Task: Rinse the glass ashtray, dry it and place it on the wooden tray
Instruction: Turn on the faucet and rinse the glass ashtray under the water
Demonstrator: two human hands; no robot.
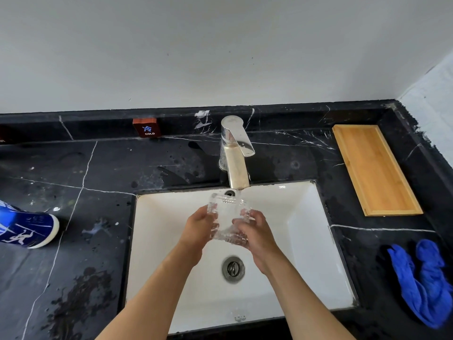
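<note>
- Slipping was the main risk in the head view: the glass ashtray [226,218] sat wet and tilted between both hands at the centre of the frame, above the white sink [306,241], and a drop from there would likely have struck the basin near the drain [233,269] and chipped or cracked.
- Water ran from the faucet [234,158] onto the ashtray's upper edge, so spray over the rim onto the dark counter [98,241], which already showed wet patches at lower left, looked possible if the glass were angled wrongly.
- The left hand [199,229] gripped the ashtray's left side, fingers curled round it and pressed against the glass; that grip was closed on the piece, not spread.
- The right hand [255,231] did the same on the right side, fingers wrapped over the edge; how far the thumb reached behind the glass could not be told through the water.
- Judged from this, the rinse was under way and neither drying nor placing had begun.
- The blue cloth [421,283] lay crumpled at lower right of the frame, well apart from the sink, so carrying a dripping ashtray across to it might have invited a slip.
- The wooden tray [375,170] lay at upper right, beside the sink, with nothing on it.
- A blue can [27,229] lay on its side at the left edge, well clear of the hands.
</note>
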